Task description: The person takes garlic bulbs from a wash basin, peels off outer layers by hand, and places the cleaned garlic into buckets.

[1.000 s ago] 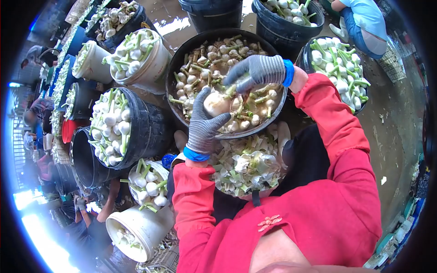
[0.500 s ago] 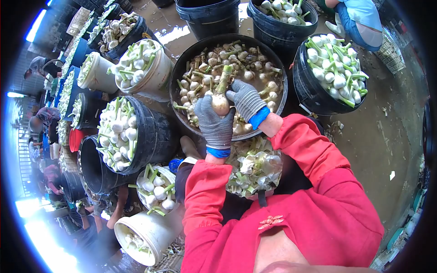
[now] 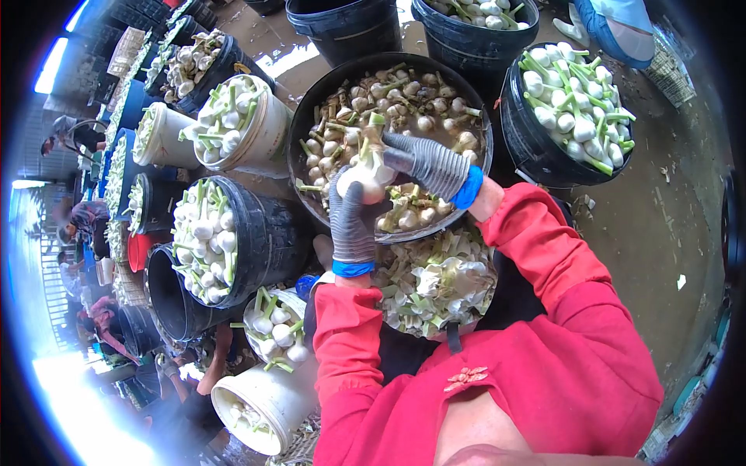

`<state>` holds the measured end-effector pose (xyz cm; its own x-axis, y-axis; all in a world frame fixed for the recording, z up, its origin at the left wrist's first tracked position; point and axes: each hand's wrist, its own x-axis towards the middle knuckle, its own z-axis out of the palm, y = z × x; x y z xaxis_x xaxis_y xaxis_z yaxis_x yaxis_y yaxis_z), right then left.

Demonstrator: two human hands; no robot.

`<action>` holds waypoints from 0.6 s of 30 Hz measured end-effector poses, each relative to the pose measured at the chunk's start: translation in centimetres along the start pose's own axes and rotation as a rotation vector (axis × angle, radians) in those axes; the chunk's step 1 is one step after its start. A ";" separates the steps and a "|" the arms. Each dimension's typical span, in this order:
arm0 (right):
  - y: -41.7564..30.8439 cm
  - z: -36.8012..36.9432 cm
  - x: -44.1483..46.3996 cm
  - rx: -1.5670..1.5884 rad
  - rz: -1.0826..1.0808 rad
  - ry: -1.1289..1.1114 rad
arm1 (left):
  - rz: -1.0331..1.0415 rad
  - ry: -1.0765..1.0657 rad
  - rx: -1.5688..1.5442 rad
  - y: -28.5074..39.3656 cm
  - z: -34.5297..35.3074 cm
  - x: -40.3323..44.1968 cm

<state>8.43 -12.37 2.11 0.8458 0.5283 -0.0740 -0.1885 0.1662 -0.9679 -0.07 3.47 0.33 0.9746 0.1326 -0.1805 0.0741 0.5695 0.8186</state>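
Note:
My left hand (image 3: 355,229), in a grey ribbed glove, is closed round a garlic bulb (image 3: 364,180) with a thick green stem pointing away from me. The bulb looks white, with loose skin flaring at its neck. My right hand (image 3: 435,165), gloved the same way, has its fingers pressed together at the bulb's neck and stem; the exact pinch is partly hidden. Beneath both hands lies a wide dark basin (image 3: 483,128) holding brownish, unpeeled garlic (image 3: 426,123) in murky water. Closer to me, a container of peeled garlic skins (image 3: 439,287) sits between my knees.
A black bucket of white garlic (image 3: 517,147) stands to the right, another black bucket (image 3: 268,241) to the left. White buckets (image 3: 268,136) and a small garlic-filled tub (image 3: 276,330) are also left. Dark buckets (image 3: 346,31) line the far side. Other people (image 3: 81,217) work at far left.
The bulb has gone from brownish to white as outer skin came away. My right hand has shifted up from the bulb's side to its neck and stem.

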 end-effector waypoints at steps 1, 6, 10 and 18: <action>0.7 0.0 0.2 -0.012 0.022 0.022 | 0.056 0.041 0.140 0.0 0.7 0.0; 2.3 0.2 0.7 0.012 0.038 0.160 | 0.779 0.149 1.289 -0.8 1.8 -0.6; 1.6 0.4 0.3 0.081 -0.036 0.087 | 0.439 0.107 0.435 0.3 2.3 -0.9; 3.6 -2.5 1.1 -1.238 -0.544 0.255 | 0.059 0.356 0.001 -0.8 -0.7 2.0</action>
<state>9.94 -13.27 -2.02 0.7617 0.4478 0.4683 0.6428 -0.6132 -0.4592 1.65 3.86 -1.09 0.8423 0.4400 -0.3114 0.0203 0.5514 0.8340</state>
